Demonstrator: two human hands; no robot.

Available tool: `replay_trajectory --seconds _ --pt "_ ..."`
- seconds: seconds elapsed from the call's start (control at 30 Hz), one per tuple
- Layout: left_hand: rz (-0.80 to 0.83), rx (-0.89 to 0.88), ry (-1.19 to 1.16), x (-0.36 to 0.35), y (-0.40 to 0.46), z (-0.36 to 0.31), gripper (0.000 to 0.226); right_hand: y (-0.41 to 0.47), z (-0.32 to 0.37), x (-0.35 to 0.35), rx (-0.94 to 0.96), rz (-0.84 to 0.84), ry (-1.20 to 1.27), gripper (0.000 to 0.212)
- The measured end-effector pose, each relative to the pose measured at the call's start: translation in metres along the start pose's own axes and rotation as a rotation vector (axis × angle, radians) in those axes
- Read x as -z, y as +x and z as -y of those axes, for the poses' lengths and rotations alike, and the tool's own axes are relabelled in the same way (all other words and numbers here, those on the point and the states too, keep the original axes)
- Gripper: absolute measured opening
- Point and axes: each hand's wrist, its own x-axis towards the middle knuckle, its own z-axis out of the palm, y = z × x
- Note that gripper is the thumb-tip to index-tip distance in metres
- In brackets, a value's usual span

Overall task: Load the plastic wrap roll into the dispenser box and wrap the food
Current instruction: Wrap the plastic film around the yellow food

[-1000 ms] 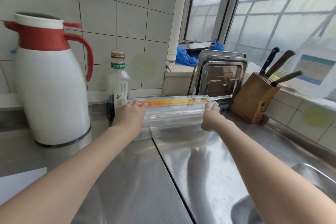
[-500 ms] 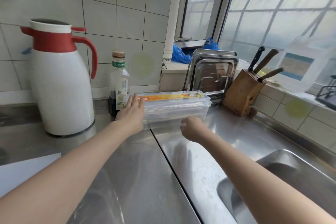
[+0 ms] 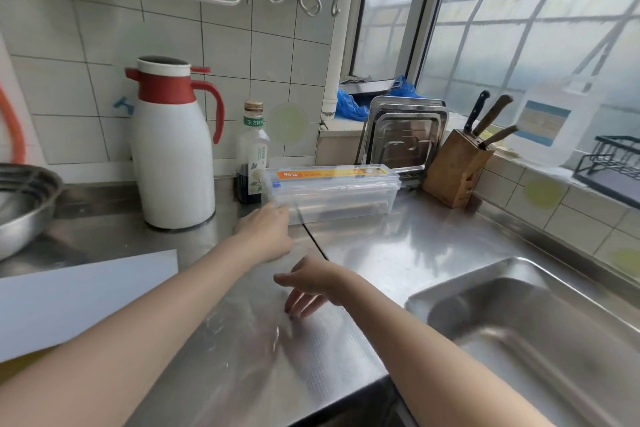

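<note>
Before us the steel counter (image 3: 398, 246) carries a white and red thermos (image 3: 173, 149), then the clear dispenser box (image 3: 332, 192) lying lid down against the back wall between a sauce bottle (image 3: 252, 156) and a knife block (image 3: 457, 170). Our left hand (image 3: 266, 232) touches the box's near left corner; whether it grips, we cannot tell. Our right hand (image 3: 311, 282) hangs loose above the counter, holding nothing.

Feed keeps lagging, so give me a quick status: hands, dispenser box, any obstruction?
Left hand at near left corner of dispenser box. Right hand open, low over the counter. Box lid shut. Nothing in the way.
</note>
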Motion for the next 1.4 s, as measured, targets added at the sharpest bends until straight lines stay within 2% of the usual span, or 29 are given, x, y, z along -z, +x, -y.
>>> replay_trajectory --seconds 0.13,0.23,0.43,0.6,0.73,0.87,1.0,1.13,1.23,1.3,1.4 --pt "0.029 -0.006 -0.011 0.004 -0.029 0.001 0.039 -0.02 -0.003 -0.028 0.04 0.003 0.104 0.05" --pt "0.029 -0.001 -0.019 0.004 -0.047 0.001 0.037 -0.032 -0.004 -0.046 0.09 -0.025 0.12 0.03" --pt "0.032 0.0 -0.019 0.003 -0.077 -0.002 0.036 -0.052 -0.009 -0.046 0.096 -0.198 0.168 0.011" --pt "0.061 -0.008 -0.035 0.001 -0.093 -0.01 0.037 -0.068 -0.031 -0.023 0.05 -0.366 0.249 0.02" --pt "0.083 -0.006 -0.029 -0.002 -0.1 -0.021 0.038 -0.085 -0.055 -0.005 0.026 -0.49 0.322 0.015" --pt "0.116 -0.032 -0.03 -0.007 -0.107 -0.032 0.038 -0.107 -0.078 0.012 0.018 -0.578 0.516 0.015" --pt "0.155 -0.079 -0.103 -0.013 -0.119 -0.039 0.061 -0.128 -0.097 0.03 -0.01 -0.676 0.633 0.015" --pt "0.31 -0.207 -0.142 -0.017 -0.139 -0.047 0.098 -0.139 -0.123 0.052 -0.065 -0.809 0.653 0.034" --pt "0.429 -0.294 -0.088 -0.021 -0.152 -0.054 0.119 -0.145 -0.139 0.063 -0.116 -0.883 0.688 0.021" --pt "0.498 -0.306 -0.04 -0.023 -0.159 -0.057 0.126 -0.15 -0.144 0.065 -0.124 -0.898 0.761 0.012" --pt "0.546 -0.298 0.001 -0.027 -0.168 -0.062 0.124 -0.154 -0.15 0.066 -0.134 -0.914 0.841 0.018"
